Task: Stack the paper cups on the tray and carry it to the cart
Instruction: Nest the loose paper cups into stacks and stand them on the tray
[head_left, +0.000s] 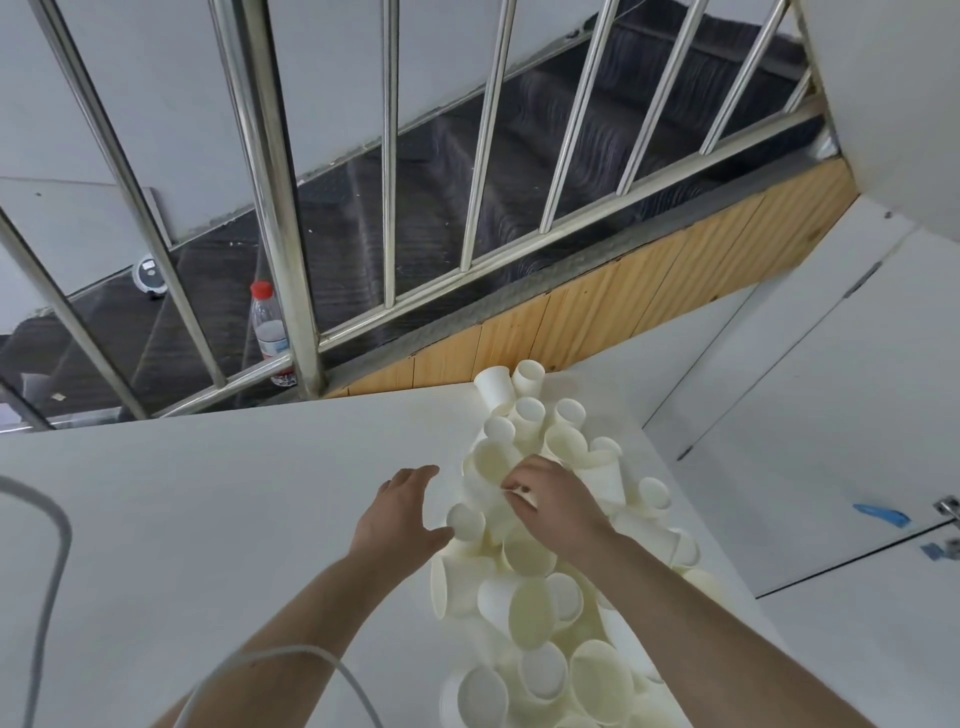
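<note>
Dozens of plain white paper cups lie in a loose heap on the white flat-topped desk, in a band that runs along its right edge from the far right corner toward the near edge; most lie on their sides or tilted, mouths facing many ways, many touching or overlapping. Right hand is over the middle of the heap, fingers curled and pinching the rim of one white cup among the others; which cup exactly cannot be separated from its neighbours. Left hand is at the left side of the heap, fingers straight and slightly spread, grasping nothing, thumb tip touching or just beside a small cup lying on its side. Both forearms are bare. No stacked column of cups can be made out. Grey-white cable loops across the near left corner of the desk. Beyond the far edge: a strip of light wooden panelling, a polished metal railing of round bars, and dark grey stairs. Clear plastic bottle with red cap stands upright at the foot of the railing post. White cabinet doors stand right of the desk.
</note>
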